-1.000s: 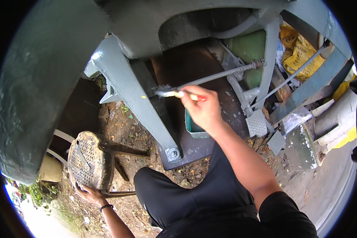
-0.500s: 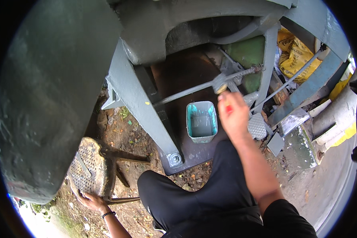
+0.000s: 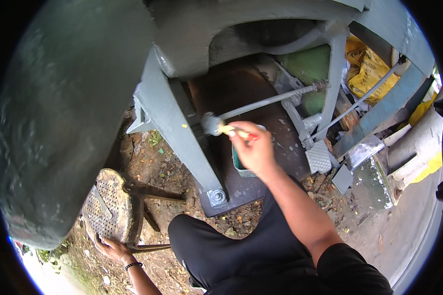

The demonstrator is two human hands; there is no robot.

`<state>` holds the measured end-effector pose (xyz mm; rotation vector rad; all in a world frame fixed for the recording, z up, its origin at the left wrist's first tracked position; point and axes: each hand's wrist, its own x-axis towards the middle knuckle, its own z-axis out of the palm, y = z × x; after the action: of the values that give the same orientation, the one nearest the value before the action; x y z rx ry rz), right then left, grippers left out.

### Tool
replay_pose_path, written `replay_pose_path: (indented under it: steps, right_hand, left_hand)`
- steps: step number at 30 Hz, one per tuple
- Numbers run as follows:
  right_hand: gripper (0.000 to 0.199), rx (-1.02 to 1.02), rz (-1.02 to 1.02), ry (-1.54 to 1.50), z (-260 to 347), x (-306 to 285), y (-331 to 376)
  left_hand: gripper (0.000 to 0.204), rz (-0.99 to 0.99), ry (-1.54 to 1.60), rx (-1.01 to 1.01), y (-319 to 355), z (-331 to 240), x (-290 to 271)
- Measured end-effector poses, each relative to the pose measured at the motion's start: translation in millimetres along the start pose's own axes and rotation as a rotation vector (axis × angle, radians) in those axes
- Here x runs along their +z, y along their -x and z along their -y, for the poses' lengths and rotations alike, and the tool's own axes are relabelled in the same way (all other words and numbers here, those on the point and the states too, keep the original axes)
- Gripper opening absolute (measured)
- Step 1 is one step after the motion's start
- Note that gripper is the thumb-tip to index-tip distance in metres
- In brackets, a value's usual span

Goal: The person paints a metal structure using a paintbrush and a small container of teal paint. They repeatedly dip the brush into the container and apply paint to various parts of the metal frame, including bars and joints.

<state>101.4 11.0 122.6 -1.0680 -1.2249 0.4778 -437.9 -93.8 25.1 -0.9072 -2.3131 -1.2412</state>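
My right hand (image 3: 255, 151) is closed round the short pale yellow handle of a paintbrush (image 3: 212, 124) with grey-coated bristles. Those bristles are at the left end of a grey metal rod (image 3: 270, 101), next to the grey leg of the machine frame (image 3: 170, 130). Partly hidden under this hand, a teal plastic tub (image 3: 242, 169) stands on a dark board; grey paint shows in it in the earlier frame. At the lower left, my left hand (image 3: 114, 250) grips the near edge of a worn stool (image 3: 120, 211) with a perforated seat. A thin flat strip (image 3: 102, 202) lies on that seat.
A large dark machine body (image 3: 59, 123) overhangs the left side. At right are a grey treadle (image 3: 319, 157), a slanting rod (image 3: 354, 103), a yellow printed sack (image 3: 371, 73) and a paint-flecked block (image 3: 371, 184). My knees flank the dark board (image 3: 241, 196).
My right hand has moved left with the paintbrush, from the rod's middle to its left end, and now covers much of the tub. My left hand stays on the stool.
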Motion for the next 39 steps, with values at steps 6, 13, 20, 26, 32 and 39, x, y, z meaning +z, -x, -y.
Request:
replay_pose_path:
  steps: [6,13,20,26,32,39]
  right_hand:
    - [0.018,-0.061,-0.232,0.343,0,-97,-20]
    - [0.020,-0.322,-0.075,0.673,24,-42,-3]
    - [0.013,-0.079,0.035,-0.025,19,32,13]
    - [0.014,0.019,-0.015,0.044,-13,-2,-12]
    - [0.017,-0.237,-0.302,0.467,-1,-93,-12]
    - [0.018,-0.318,-0.013,0.385,19,8,12]
  left_hand:
    - [0.052,-0.014,-0.025,0.091,-1,5,0]
    - [0.049,-0.009,-0.016,0.016,2,-2,-1]
    - [0.050,-0.038,0.017,0.053,1,-7,-2]
    - [0.049,-0.045,0.008,0.057,-2,-1,0]
    - [0.049,-0.066,-0.005,0.101,0,6,4]
    - [0.051,-0.036,0.001,0.042,1,-3,-1]
